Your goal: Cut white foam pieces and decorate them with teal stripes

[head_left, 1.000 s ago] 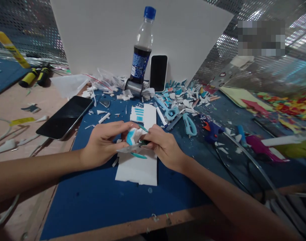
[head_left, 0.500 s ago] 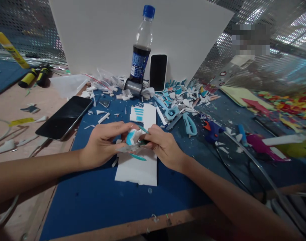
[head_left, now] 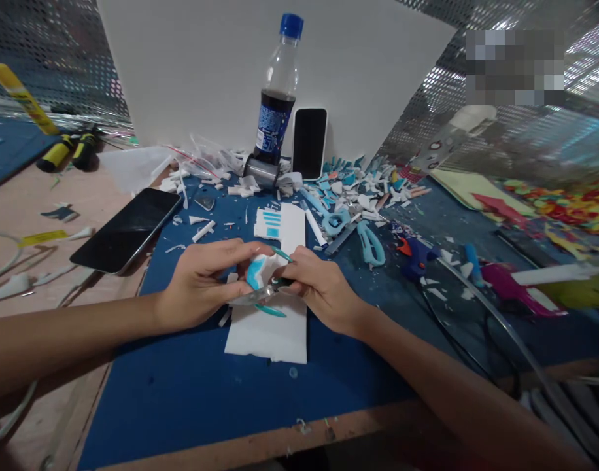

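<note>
My left hand [head_left: 201,281] is closed on a small white and blue foam piece [head_left: 259,269], pinched between thumb and fingers. My right hand [head_left: 322,288] grips teal-handled scissors [head_left: 266,296], whose blades point left under the piece. Both hands hover over a white foam sheet [head_left: 274,327] that lies on the blue mat [head_left: 191,386]. Another white piece with blue stripes [head_left: 271,224] lies just beyond the hands.
A cola bottle [head_left: 277,98] and an upright phone [head_left: 309,142] stand against the white board at the back. A second phone [head_left: 127,229] lies at left. Foam scraps, light blue scissors [head_left: 371,243], a glue gun [head_left: 414,252] and cables crowd the right side.
The hands have barely shifted; the scissors' blades and the foam piece have turned slightly between the fingers.
</note>
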`<action>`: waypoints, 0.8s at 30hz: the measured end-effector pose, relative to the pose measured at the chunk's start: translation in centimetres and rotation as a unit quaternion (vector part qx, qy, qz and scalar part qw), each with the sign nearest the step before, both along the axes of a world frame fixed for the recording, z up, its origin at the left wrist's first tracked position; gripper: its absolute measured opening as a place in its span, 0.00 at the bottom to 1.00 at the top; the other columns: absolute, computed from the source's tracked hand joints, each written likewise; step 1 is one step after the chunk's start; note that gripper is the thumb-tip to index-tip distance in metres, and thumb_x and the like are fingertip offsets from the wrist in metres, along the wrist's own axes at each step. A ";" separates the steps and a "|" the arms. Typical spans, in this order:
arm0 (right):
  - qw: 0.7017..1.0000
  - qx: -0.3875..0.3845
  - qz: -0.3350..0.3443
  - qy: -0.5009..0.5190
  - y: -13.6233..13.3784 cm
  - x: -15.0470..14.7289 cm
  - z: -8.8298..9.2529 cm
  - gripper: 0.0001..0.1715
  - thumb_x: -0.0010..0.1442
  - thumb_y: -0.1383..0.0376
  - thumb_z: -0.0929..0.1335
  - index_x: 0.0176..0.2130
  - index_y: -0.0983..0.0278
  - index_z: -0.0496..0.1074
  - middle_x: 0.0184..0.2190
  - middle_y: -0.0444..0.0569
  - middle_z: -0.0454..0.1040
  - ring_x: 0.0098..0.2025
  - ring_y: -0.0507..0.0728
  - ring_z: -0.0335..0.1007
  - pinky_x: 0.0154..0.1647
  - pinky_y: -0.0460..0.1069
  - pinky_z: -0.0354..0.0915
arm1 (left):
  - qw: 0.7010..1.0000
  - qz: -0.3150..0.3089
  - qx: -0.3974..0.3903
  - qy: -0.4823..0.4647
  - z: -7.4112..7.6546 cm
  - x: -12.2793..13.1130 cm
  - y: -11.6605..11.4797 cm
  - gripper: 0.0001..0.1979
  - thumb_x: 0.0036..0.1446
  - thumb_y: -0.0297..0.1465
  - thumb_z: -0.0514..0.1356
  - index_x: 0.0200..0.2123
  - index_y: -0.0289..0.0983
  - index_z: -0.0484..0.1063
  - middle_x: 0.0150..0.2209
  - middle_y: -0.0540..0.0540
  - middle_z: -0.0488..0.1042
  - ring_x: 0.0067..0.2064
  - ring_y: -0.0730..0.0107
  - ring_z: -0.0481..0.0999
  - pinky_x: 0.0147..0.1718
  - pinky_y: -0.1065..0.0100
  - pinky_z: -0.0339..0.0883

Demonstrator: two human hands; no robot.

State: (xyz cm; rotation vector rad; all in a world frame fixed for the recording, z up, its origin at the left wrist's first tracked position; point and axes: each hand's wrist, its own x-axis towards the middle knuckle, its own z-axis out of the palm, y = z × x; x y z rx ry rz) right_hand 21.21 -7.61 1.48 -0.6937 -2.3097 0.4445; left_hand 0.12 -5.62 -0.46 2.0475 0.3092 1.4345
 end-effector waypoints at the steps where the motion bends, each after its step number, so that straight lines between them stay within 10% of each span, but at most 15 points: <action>1: 1.000 -0.001 0.000 -0.005 0.0 0.0 0.0 0.23 0.70 0.56 0.53 0.37 0.66 0.68 0.25 0.45 0.65 0.28 0.51 0.56 0.29 0.47 0.54 | 1.000 0.000 -0.004 -0.001 0.0 0.0 0.0 0.23 0.60 0.32 0.61 0.58 0.50 0.66 0.36 0.45 0.78 0.29 0.73 0.71 0.28 0.70 0.69; 24: 1.000 0.019 -0.018 -0.014 0.0 -0.3 -0.3 0.23 0.70 0.58 0.53 0.36 0.66 0.68 0.25 0.45 0.64 0.27 0.51 0.55 0.29 0.47 0.53 | 1.000 0.014 0.015 0.002 0.1 0.1 0.0 0.24 0.61 0.31 0.60 0.59 0.55 0.63 0.36 0.47 0.79 0.27 0.73 0.72 0.24 0.70 0.70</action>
